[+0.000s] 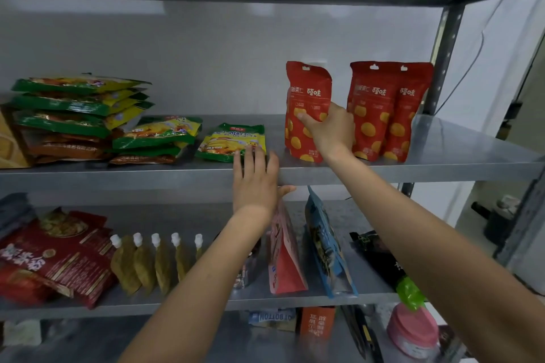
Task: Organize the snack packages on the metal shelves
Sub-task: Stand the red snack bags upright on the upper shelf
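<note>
On the upper metal shelf (442,153) a red stand-up pouch with yellow dots (303,91) stands upright, and my right hand (330,130) grips its right side at mid-height. Two matching red pouches (383,109) stand together just to its right. My left hand (255,183) lies with straight fingers on the shelf's front edge, its fingertips touching a flat green-and-yellow snack packet (231,140). Further left are a short stack of the same packets (156,135) and a taller stack (76,109).
The lower shelf (188,302) carries red packets (56,256) at the left, a row of spouted pouches (153,262), a pink bag (284,256), a blue bag (326,247) and a black bag (377,256). Below stand an orange box (317,324) and a pink-lidded jar (413,330). A shelf post (445,47) rises at the right.
</note>
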`<state>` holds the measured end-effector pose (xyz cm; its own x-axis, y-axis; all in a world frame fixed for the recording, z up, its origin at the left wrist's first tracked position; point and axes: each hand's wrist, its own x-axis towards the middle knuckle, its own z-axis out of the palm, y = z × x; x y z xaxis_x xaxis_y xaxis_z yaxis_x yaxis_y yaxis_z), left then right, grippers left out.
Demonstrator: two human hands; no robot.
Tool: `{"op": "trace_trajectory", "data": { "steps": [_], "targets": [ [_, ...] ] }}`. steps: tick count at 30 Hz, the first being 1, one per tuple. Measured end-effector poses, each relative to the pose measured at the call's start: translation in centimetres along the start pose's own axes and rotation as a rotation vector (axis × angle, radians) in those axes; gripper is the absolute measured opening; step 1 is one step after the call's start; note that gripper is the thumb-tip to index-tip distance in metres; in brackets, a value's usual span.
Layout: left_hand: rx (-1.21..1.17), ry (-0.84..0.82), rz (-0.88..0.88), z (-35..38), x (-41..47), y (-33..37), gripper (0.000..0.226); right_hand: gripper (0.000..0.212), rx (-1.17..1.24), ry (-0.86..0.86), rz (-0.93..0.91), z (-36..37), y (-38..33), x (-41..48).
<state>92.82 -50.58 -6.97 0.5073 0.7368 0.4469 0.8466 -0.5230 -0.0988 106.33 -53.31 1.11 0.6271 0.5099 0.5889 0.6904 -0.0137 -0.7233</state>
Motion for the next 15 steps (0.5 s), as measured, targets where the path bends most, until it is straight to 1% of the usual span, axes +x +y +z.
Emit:
{"op": "trace_trajectory", "data": {
  "steps": [3, 5, 11, 15],
  "targets": [
    [0.004, 0.013, 0.011, 0.0, -0.1, 0.1, 0.088, 0.043, -0.121, 0.004, -0.014, 0.2, -0.2, -0.4],
    [0.000, 0.009, 0.013, -0.1, 0.0, 0.1, 0.087, 0.045, -0.149, -0.010, 0.006, 0.1, -0.2, -0.6],
    [-0.013, 0.009, 0.010, -0.5, -0.3, 0.2, 0.086, 0.044, -0.155, -0.135, 0.055, -0.3, 1.0, -1.7],
    [-0.020, -0.001, -0.010, -0.6, -0.5, 0.5, 0.086, 0.037, -0.128, -0.227, 0.075, -1.0, 2.1, -2.8]
  ]
}}
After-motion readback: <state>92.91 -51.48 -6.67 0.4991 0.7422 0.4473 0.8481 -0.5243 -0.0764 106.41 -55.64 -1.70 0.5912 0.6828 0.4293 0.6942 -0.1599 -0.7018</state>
